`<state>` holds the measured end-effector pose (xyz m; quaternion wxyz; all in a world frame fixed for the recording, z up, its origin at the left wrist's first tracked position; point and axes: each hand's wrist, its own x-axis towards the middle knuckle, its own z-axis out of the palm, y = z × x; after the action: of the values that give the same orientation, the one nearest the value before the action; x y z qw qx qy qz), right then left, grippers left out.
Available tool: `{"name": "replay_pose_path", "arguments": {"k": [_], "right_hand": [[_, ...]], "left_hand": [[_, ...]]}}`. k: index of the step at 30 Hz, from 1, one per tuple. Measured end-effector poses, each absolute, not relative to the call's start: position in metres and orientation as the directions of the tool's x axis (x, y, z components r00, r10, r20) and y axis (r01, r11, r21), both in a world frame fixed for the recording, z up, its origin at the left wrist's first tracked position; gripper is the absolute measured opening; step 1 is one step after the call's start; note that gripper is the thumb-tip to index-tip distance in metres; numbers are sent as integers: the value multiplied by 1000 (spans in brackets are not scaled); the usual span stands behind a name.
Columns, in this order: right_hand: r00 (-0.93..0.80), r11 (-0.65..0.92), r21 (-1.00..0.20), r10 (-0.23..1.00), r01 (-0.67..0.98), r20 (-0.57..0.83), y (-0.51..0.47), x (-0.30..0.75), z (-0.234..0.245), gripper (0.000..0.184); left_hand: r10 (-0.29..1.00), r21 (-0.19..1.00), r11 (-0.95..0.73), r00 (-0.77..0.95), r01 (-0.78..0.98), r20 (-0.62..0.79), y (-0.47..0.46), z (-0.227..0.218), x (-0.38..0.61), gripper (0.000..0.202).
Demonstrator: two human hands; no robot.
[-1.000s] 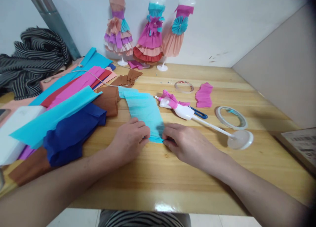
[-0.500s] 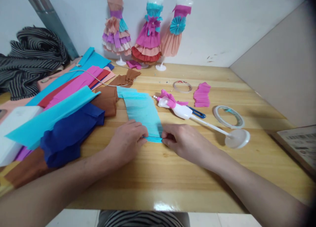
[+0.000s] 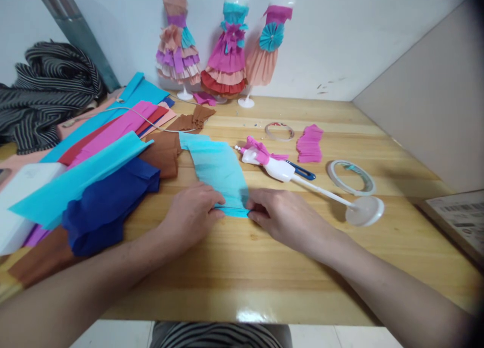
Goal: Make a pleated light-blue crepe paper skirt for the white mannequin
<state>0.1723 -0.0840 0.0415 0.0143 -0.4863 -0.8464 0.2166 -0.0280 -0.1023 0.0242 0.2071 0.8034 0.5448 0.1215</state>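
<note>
Two hands pinch the near end of a turquoise paper strip (image 3: 217,166). The left hand (image 3: 191,212) holds its left corner and the right hand (image 3: 282,214) its right corner, fingertips pressed together on a narrow fold. From the grip the strip runs flat away across the wooden table (image 3: 264,272). Just beyond the right hand a small white dress form (image 3: 280,170) lies on its side, with a tape roll (image 3: 350,177) farther right. Dark blue paper (image 3: 109,199) lies left of the left hand.

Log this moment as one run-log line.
left hand: pinches near end of turquoise paper strip | right hand: pinches same end | strip: flat on table | doll stand: lies right of strip, untouched
</note>
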Motion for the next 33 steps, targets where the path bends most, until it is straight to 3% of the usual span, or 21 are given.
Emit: {"name": "replay_pose_path", "arguments": {"k": [8, 14, 17, 27, 30, 33], "right_hand": [[-624, 576, -307, 777, 758, -84, -87, 173, 37, 14], [-677, 662, -189, 735, 725, -24, -89, 174, 34, 14], [-688, 678, -160, 725, 717, -12, -89, 174, 33, 13], [-685, 674, -164, 728, 720, -14, -89, 174, 32, 14], [-691, 680, -168, 723, 714, -11, -89, 174, 32, 14], [-697, 689, -156, 717, 708, 2, -89, 174, 31, 13]], "left_hand": [[915, 445, -344, 402, 827, -40, -104, 25, -27, 8], [897, 342, -435, 431, 833, 93, -107, 23, -29, 6], [880, 335, -471, 460, 816, 118, -108, 24, -30, 17], [808, 318, -589, 534, 743, 249, -108, 22, -29, 15], [736, 258, -668, 568, 698, 369, -108, 22, -30, 11], [702, 172, -700, 622, 693, 348, -108, 21, -28, 12]]}}
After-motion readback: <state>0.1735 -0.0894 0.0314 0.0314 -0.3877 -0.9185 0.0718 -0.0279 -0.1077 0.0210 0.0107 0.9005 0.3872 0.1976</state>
